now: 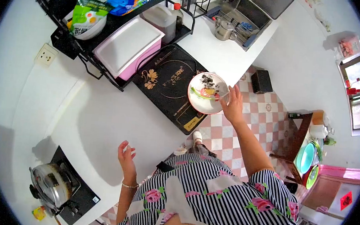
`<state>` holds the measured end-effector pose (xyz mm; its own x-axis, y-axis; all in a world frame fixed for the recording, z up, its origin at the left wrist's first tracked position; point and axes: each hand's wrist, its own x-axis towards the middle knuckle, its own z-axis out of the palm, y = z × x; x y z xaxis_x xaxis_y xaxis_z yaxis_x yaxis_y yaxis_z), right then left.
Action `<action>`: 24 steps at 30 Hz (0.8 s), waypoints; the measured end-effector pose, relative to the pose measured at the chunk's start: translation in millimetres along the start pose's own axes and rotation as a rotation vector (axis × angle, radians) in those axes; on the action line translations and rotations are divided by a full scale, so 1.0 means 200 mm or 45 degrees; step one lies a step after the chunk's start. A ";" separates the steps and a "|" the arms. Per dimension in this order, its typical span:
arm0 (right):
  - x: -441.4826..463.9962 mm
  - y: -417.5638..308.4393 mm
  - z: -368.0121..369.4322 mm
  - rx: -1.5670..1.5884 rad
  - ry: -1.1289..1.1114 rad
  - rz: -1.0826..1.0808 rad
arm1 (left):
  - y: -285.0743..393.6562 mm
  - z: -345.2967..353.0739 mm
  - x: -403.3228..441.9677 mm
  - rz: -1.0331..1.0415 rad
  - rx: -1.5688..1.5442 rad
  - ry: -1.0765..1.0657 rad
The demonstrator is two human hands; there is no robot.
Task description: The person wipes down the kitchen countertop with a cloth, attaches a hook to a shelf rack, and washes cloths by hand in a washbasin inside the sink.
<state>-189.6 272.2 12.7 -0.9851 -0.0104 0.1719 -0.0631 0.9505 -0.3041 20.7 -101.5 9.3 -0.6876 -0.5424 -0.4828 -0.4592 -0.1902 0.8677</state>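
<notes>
A white plate with a reddish rim (195,101) is over the right edge of the black induction cooker (165,79), tilted slightly. It carries dark pieces, something yellow and a green strip. My right hand (233,106) is at the plate's right side, its thumb and fingers gripping the rim. Over the white counter (99,119), my left hand (127,158) is raised with its fingers apart and nothing in it, to the lower left of the cooker.
A pot (51,183) sits on a gas stove at lower left. Behind the cooker stand a pink lidded box (130,45) and a black rack (83,56). The sink (251,18) holds a metal kettle (225,30). A wooden table (298,138) with basins is at right.
</notes>
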 end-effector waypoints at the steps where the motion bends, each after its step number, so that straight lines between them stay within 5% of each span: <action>1: 0.01 0.06 0.00 -0.030 0.021 -0.016 | 0.03 0.09 -0.05 0.026 0.017 -0.028; 7: 0.11 0.15 -0.03 0.780 -0.346 0.321 | 0.15 0.57 -0.16 0.094 0.144 -0.420; 10: 0.13 0.29 0.08 0.996 -0.352 0.279 | 0.16 0.88 -0.14 0.235 0.287 -0.564; 16: 0.15 0.21 0.08 1.059 -0.507 0.321 | 0.16 1.11 -0.04 0.259 0.470 -0.429; 24: 0.21 -0.01 0.06 1.034 -0.629 0.182 | 0.10 1.01 0.05 0.014 0.207 -0.182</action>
<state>-232.2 266.9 9.2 -0.9367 -0.2171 -0.2747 0.1536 0.4502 -0.8796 -109.2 55.1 -2.5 -0.7607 -0.4198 -0.4951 -0.5278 -0.0439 0.8482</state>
